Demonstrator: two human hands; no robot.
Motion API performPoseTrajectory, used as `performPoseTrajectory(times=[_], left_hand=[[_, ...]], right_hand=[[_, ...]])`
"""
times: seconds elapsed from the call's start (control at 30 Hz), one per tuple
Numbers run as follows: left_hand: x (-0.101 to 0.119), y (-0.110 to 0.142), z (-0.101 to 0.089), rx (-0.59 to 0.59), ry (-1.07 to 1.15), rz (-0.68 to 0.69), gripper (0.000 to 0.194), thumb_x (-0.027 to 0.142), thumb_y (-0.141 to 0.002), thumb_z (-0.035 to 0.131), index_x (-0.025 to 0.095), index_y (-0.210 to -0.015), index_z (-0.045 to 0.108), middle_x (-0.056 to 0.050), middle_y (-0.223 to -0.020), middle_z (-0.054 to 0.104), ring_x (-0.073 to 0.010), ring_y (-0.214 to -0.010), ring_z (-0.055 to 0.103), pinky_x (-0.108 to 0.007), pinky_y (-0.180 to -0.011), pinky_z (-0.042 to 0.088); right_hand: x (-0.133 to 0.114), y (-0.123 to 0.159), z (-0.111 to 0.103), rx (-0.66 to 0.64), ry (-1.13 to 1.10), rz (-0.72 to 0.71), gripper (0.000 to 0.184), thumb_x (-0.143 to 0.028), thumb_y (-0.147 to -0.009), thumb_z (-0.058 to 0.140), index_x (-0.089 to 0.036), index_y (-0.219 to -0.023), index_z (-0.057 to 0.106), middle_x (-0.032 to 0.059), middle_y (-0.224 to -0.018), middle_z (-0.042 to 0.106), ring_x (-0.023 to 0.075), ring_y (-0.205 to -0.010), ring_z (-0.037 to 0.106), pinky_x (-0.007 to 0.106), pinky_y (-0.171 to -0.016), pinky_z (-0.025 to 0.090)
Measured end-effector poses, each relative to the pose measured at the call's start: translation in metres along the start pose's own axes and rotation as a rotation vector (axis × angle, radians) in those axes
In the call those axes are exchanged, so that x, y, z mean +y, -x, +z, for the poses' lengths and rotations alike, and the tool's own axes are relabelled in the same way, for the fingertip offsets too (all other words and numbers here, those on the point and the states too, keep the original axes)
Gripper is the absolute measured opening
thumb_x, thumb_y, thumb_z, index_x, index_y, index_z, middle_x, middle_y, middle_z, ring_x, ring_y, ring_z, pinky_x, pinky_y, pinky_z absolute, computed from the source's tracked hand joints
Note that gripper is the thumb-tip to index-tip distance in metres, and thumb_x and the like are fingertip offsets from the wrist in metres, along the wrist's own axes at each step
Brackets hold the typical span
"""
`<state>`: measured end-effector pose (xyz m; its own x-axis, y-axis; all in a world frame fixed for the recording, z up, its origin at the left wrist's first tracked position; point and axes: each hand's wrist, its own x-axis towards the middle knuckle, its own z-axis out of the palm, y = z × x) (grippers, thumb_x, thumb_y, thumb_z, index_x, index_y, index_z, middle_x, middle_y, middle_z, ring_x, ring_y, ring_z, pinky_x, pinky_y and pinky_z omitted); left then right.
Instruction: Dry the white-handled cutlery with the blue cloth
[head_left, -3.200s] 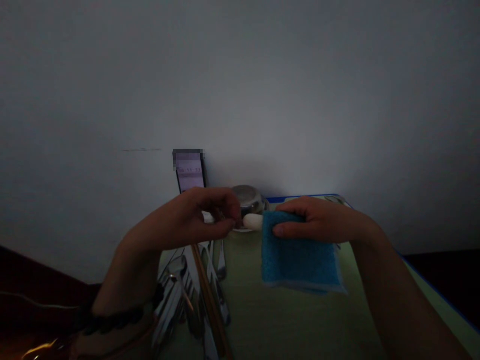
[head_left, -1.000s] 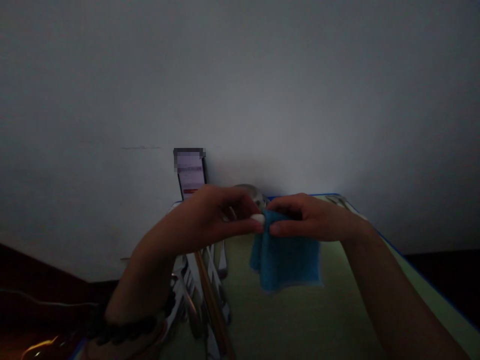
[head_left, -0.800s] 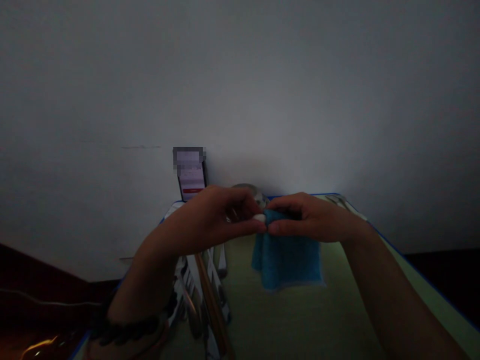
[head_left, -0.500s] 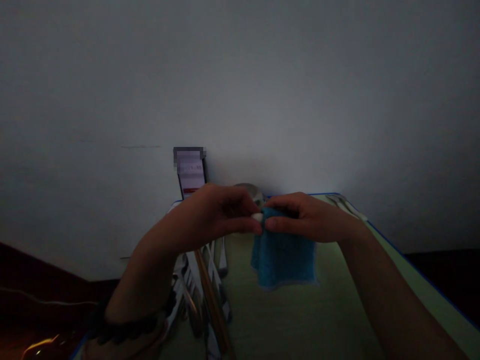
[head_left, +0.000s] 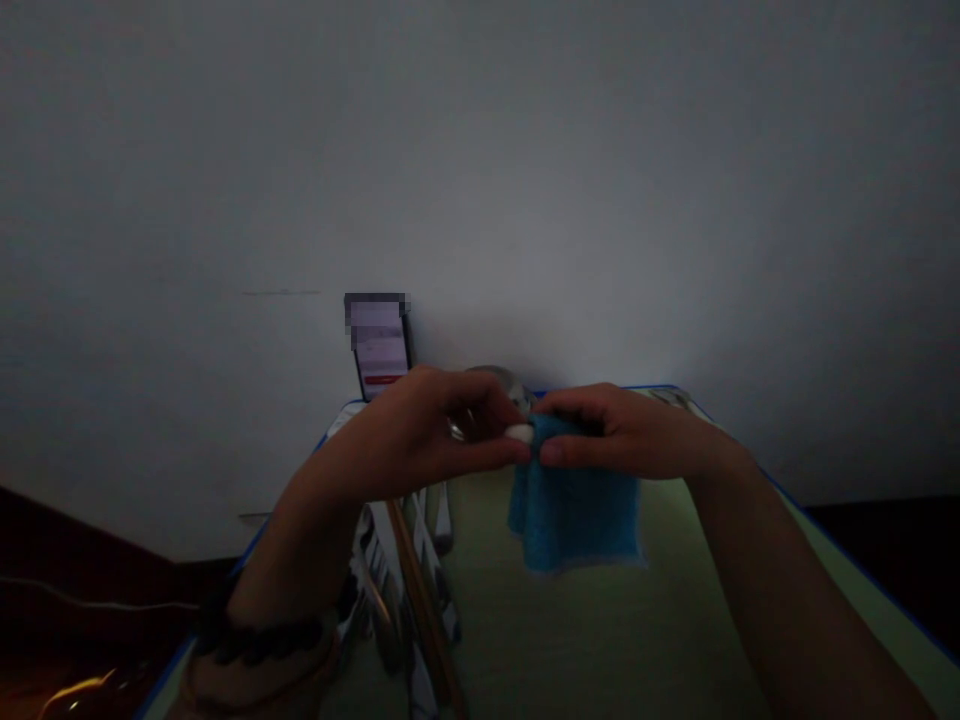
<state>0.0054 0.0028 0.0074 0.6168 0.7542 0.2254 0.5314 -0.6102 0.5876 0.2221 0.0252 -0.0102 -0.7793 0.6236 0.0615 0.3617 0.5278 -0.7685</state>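
Note:
Between the thumb and fingers of my left hand a small white rounded piece is pinched; most of it is hidden, so its kind cannot be told. My right hand is closed on a blue cloth, which hangs down below the fingers above the table. The cloth's upper edge meets the white piece where my two hands come together. Under my left forearm lie several pieces of metal cutlery and a pair of brown wooden chopsticks.
A phone leans upright on the wall at the back left. Behind my hands stands a metal bowl, partly covered. More cutlery lies at the back right of the pale green, blue-edged table.
Both hands have shifted slightly to the right, with the white piece and the blue cloth. The grip of each hand looks the same.

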Motion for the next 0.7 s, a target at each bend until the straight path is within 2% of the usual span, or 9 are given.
performPoseTrajectory(times=[0.17,0.33,0.4,0.47,0.57,0.6,0.7], left_hand=[[-0.02,0.009,-0.005,0.058,0.067,-0.027,0.016,0.03,-0.075,0.069,0.017,-0.081,0.063,0.001,-0.071,0.067,-0.0114,-0.064,0.061,-0.018,-0.056,0.048],[-0.04,0.024,-0.017,0.122,0.188,-0.117,0.016,0.028,-0.071,0.072,0.02,-0.081,0.062,0.003,-0.073,0.068,-0.0115,-0.066,0.062,-0.017,-0.059,0.049],[-0.042,0.025,-0.019,0.067,0.179,-0.15,0.017,0.029,-0.072,0.071,0.02,-0.082,0.061,0.003,-0.074,0.067,-0.0117,-0.067,0.062,-0.017,-0.059,0.048],[-0.038,0.024,-0.016,-0.05,0.137,-0.182,0.018,0.032,-0.076,0.067,0.02,-0.086,0.059,0.003,-0.077,0.066,-0.0122,-0.068,0.062,-0.018,-0.058,0.048],[-0.028,0.015,-0.006,-0.206,0.032,-0.197,0.023,0.04,-0.086,0.053,0.019,-0.096,0.058,0.003,-0.071,0.06,-0.0109,-0.061,0.056,-0.018,-0.051,0.043],[-0.024,0.012,-0.002,-0.235,-0.011,-0.201,0.027,0.043,-0.087,0.049,0.019,-0.096,0.059,0.004,-0.067,0.056,-0.0103,-0.056,0.052,-0.018,-0.048,0.04],[-0.018,0.005,0.005,-0.214,-0.083,-0.171,0.035,0.047,-0.089,0.041,0.018,-0.089,0.06,0.004,-0.062,0.049,-0.0092,-0.054,0.046,-0.018,-0.047,0.034]], right_hand=[[0.005,0.003,-0.005,-0.059,0.034,0.043,0.038,-0.046,-0.081,0.056,-0.016,-0.103,0.062,0.0013,-0.088,0.064,0.0131,-0.074,0.056,0.022,-0.061,0.043],[0.013,0.007,-0.011,-0.037,0.108,0.076,0.035,-0.041,-0.083,0.054,-0.015,-0.104,0.063,0.0027,-0.09,0.067,0.0157,-0.078,0.059,0.024,-0.065,0.044],[0.015,0.007,-0.012,-0.013,0.158,0.088,0.032,-0.039,-0.083,0.053,-0.015,-0.101,0.065,0.0029,-0.087,0.067,0.0159,-0.077,0.06,0.024,-0.064,0.043],[0.016,0.007,-0.012,0.019,0.205,0.087,0.03,-0.038,-0.084,0.052,-0.015,-0.099,0.066,0.0026,-0.085,0.067,0.0156,-0.075,0.06,0.024,-0.063,0.042],[0.017,0.005,-0.01,0.074,0.246,0.063,0.028,-0.037,-0.084,0.052,-0.016,-0.097,0.067,0.0017,-0.083,0.068,0.0149,-0.073,0.06,0.024,-0.062,0.041],[0.017,0.005,-0.009,0.083,0.25,0.053,0.028,-0.037,-0.084,0.052,-0.017,-0.097,0.067,0.0013,-0.082,0.068,0.0145,-0.071,0.06,0.024,-0.062,0.041],[0.017,0.002,-0.007,0.093,0.264,0.021,0.026,-0.036,-0.086,0.05,-0.018,-0.096,0.066,0.0006,-0.081,0.067,0.0135,-0.07,0.059,0.023,-0.06,0.041]])
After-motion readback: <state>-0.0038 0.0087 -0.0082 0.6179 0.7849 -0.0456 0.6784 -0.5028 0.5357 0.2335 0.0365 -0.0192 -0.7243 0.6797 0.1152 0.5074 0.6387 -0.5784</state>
